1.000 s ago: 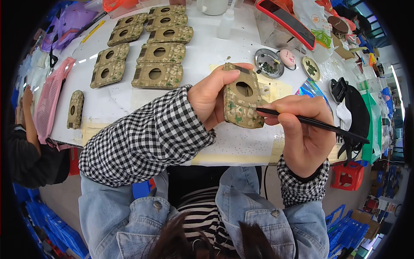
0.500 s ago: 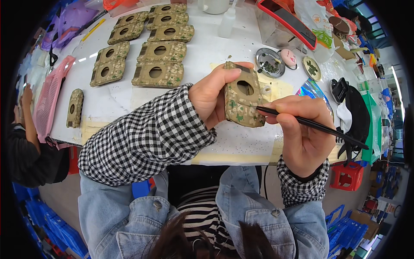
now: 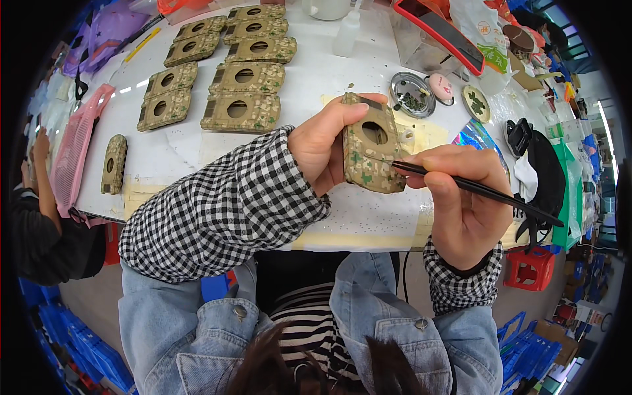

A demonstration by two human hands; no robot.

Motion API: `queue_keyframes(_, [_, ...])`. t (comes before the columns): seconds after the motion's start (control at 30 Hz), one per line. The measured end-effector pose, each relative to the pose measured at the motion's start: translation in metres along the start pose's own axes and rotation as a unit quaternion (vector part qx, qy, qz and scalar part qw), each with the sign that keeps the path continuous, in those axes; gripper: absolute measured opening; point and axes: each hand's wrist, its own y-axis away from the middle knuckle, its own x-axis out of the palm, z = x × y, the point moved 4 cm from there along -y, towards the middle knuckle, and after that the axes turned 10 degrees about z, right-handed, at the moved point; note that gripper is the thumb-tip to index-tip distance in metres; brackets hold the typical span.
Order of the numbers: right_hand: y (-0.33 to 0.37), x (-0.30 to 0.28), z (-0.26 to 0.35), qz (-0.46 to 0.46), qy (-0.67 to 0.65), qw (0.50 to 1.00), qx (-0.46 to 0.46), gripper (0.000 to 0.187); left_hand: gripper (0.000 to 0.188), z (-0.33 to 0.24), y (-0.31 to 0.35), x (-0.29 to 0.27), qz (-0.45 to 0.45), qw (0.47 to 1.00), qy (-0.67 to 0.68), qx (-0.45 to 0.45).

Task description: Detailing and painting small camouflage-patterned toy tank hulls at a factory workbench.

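Note:
Over the table, my left hand (image 3: 322,141) grips a model tank hull (image 3: 372,148) in tan and green camouflage, thumb on its upper left. A round opening goes through the hull's top. Between the thumb and fingers of my right hand (image 3: 464,204) is a pair of slim black tweezers (image 3: 487,191), with the tip touching the hull's right side below the opening. Whether the tip holds a small piece cannot be made out. Beyond the hull sits a round metal dish (image 3: 413,92) with small dark green bits, beside a pale round lid (image 3: 476,105) holding more green bits.
Several similar camouflage hulls (image 3: 245,78) stand in rows at the far left; a single hull (image 3: 114,164) is nearer. A white squeeze bottle (image 3: 346,34), a red-edged phone (image 3: 440,36) on a clear box, and a pink basket (image 3: 82,148) surround the work area. Another person's arm (image 3: 45,178) is at left.
Almost nothing differs. The tweezers and hull have shifted very slightly against each other; both hands keep their grip.

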Motion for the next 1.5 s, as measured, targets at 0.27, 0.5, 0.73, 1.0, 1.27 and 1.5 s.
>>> queue_keyframes(0.27, [-0.0004,0.0007,0.0007,-0.002,-0.002,1.000,0.004,0.015,0.044,0.0003,-0.0003,-0.0009,0.003,1.000,-0.001,0.003])
queue_keyframes(0.5, [-0.0003,0.0008,-0.0004,-0.001,-0.006,1.000,0.002,0.015,0.043,-0.0004,0.0000,0.0007,0.000,1.000,0.005,0.000])
queue_keyframes(0.73, [-0.0019,0.0005,-0.0014,0.002,-0.019,1.000,0.002,0.013,0.042,-0.0004,0.0003,0.0000,-0.001,1.000,0.017,-0.009])
queue_keyframes(1.0, [-0.0028,0.0027,-0.0014,-0.006,-0.022,1.000,0.007,0.013,0.041,0.0000,-0.0010,-0.0003,-0.013,1.000,0.020,-0.001])
queue_keyframes(1.27, [-0.0029,0.0024,-0.0006,-0.005,-0.010,1.000,0.003,0.014,0.040,-0.0005,-0.0003,0.0002,-0.016,1.000,0.024,-0.002])
queue_keyframes(1.5, [-0.0034,0.0027,-0.0014,-0.003,-0.010,1.000,-0.001,0.014,0.040,-0.0005,-0.0009,-0.0002,-0.010,1.000,0.025,-0.001])
